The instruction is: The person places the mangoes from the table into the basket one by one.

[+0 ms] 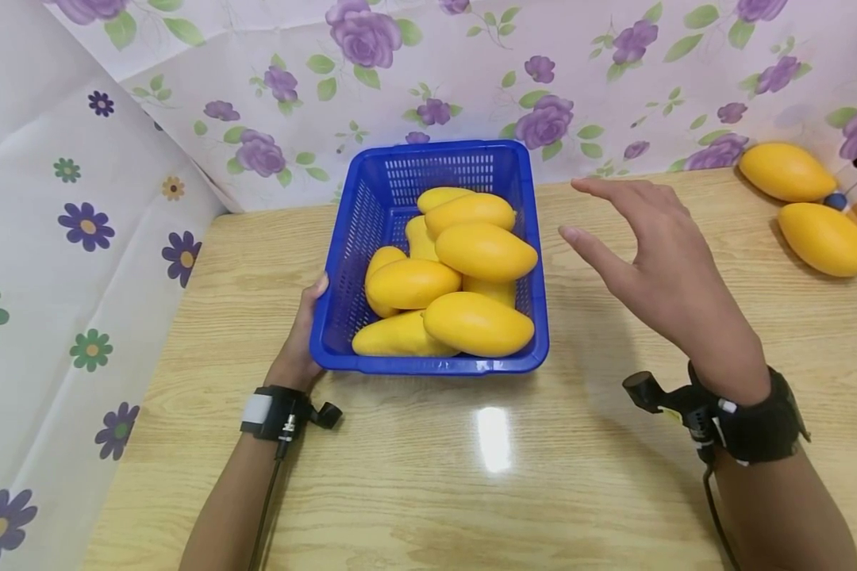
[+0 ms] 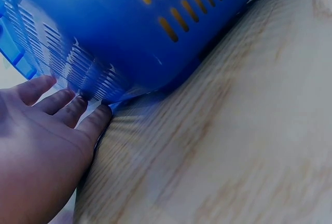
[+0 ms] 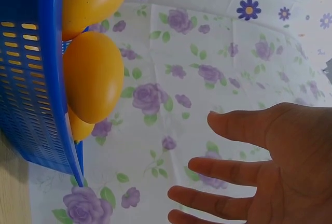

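A blue plastic basket [image 1: 428, 365] with slotted walls stands on the table, heaped with several yellow mangoes [image 1: 480, 323]. My left hand [image 1: 301, 337] lies along the basket's left side, its thumb tip up at the rim. In the left wrist view its fingers [image 2: 93, 123] reach out fairly straight against the lower wall. My right hand [image 1: 646, 254] is raised to the right of the basket, apart from it, thumb and fingers spread with nothing between them. From the right wrist view, a mango [image 3: 93, 77] bulges above the basket's rim near this hand.
Two more mangoes, one behind [image 1: 785, 172] and one in front [image 1: 826, 239], lie at the table's far right beside a small blue round thing [image 1: 836, 201]. Floral sheeting [image 1: 428, 75] hangs behind the wooden table [image 1: 414, 476], and more covers the left side.
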A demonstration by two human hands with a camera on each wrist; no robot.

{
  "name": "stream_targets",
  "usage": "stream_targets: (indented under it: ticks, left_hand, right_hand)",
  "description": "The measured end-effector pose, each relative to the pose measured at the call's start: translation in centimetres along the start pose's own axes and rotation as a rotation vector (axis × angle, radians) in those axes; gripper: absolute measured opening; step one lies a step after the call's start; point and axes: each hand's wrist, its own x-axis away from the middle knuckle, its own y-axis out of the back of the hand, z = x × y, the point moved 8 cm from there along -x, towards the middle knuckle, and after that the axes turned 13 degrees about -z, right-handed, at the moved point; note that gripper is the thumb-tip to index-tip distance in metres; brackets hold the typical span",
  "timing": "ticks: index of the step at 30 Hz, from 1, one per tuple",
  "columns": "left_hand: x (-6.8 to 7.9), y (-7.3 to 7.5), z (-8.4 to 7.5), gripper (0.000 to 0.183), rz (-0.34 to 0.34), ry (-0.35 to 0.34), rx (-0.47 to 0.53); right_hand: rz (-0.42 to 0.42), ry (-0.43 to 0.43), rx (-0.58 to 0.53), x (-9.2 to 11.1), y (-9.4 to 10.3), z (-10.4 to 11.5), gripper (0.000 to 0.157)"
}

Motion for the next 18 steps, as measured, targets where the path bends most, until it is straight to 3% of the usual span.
stream_targets:
  ticks: [18]
  left_hand:
    - [0.02, -0.19, -0.27, 0.061, 0.022, -0.035, 0.007]
  right_hand:
    - [0.000, -0.011, 0.012, -0.05, 0.24, -0.35, 0.053]
